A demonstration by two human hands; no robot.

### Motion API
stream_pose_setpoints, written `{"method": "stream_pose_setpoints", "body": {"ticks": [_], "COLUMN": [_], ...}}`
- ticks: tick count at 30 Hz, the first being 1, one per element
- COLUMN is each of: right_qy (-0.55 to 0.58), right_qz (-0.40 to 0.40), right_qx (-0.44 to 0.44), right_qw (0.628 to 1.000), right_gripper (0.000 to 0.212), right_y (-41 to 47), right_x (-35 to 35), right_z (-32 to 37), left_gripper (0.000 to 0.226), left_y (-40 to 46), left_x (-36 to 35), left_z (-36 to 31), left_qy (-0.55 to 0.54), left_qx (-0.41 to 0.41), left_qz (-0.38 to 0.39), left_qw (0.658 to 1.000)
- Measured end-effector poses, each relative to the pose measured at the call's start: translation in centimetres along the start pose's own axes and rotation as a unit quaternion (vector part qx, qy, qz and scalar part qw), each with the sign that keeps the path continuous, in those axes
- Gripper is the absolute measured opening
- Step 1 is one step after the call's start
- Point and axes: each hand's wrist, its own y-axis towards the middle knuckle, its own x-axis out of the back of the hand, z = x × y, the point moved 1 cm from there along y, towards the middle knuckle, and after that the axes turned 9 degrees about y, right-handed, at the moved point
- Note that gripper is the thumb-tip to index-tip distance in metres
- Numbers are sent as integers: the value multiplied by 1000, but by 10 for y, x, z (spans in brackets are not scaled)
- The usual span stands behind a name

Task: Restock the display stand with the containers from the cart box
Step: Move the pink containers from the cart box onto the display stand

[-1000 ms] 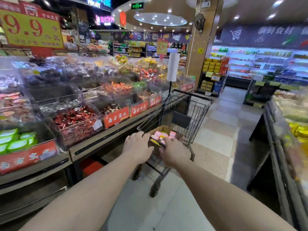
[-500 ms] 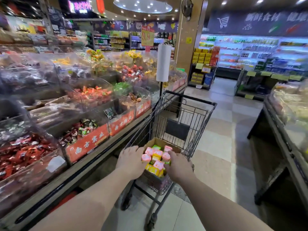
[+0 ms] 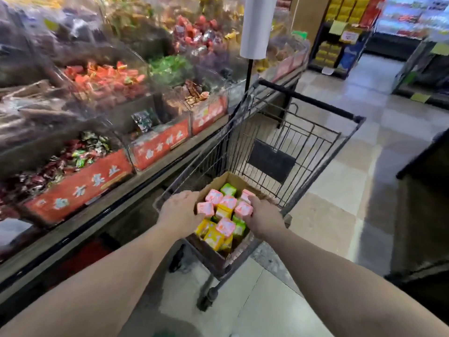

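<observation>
Both arms reach fwd & down from the bottom corners of the view, forearms bare, converging on a cardboard box [image 3: 220,188] that sits in the near end of a black wire cart [image 3: 298,142].

Left hand [image 3: 181,211]: back of hand up, wrist about straight, laid over the box's left edge w/ fingers bent down over the rim. Fingertips hidden behind the knuckles & a pink pack, so can't tell if the grip is closed on the box wall or just resting there.

Right hand [image 3: 261,218]: back of hand up, at the box's right edge, fingers curled round a pink pack [image 3: 243,209], thumb side touching it – grip closed on that pack.

Box is open-topped & full of small packs [image 3: 224,216]: pink ones on top, yellow toward the near edge, green ones at the far end & mixed in between. All are in the box, in the cart.

Display stand [image 3: 97,147] runs along the cart's left side, just beside it: clear bins of wrapped sweets w/ red labels along the front edge. A white roll [image 3: 257,25] on a black pole stands at the cart's far left corner. Tiled floor [image 3: 352,171] to the right; more shelves far off, blurry.
</observation>
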Motion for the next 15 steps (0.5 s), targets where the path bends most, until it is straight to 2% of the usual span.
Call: {"method": "stream_pose_setpoints", "body": {"ticks": [2,6,15], "right_qy": [8,19,51], "right_qz": [23,60,77], "right_qx": [5,-1,-102], "right_qw": [1000,998,991], "right_gripper": [56,65,65], "right_y": [20,51,111], "right_x": [-9,-30,-56], "right_z": [-3,-5,-7], "left_gripper": [61,66,66], "left_y": [14,48,139], "left_x": [-13,-38,-90], "left_z": [4,24,63], "left_qy": [-6,-9,-49], "left_qx": [10,19,-44], "left_qz": [27,79,173], "left_qw": [1000,997,983]}}
